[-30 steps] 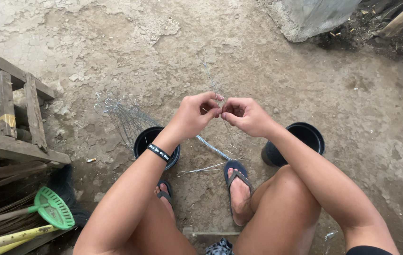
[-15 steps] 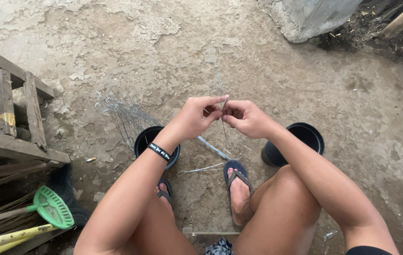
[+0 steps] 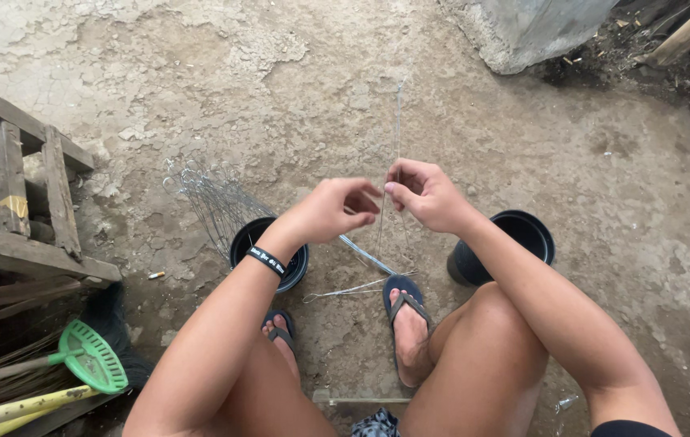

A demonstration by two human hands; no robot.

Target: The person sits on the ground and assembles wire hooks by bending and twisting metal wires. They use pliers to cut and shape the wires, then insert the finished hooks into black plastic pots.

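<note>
My left hand (image 3: 335, 209) and my right hand (image 3: 426, 193) meet above the dirt ground, both pinching a thin metal wire (image 3: 397, 121). The wire rises past my fingers and runs down toward my right foot (image 3: 408, 336). A black wristband sits on my left wrist. A black pot (image 3: 270, 252) stands just under my left forearm, with a bundle of looped wires (image 3: 215, 198) sticking out of it to the upper left. A second black pot (image 3: 508, 243) stands behind my right forearm.
A wooden crate frame (image 3: 17, 202) stands at the left, with a green broom head (image 3: 94, 356) and yellow handle below it. A concrete block (image 3: 535, 28) sits at the top right. More loose wire (image 3: 353, 287) lies by my feet.
My hands have shifted slightly, and the wire between them now stands straighter and reaches higher above my fingers.
</note>
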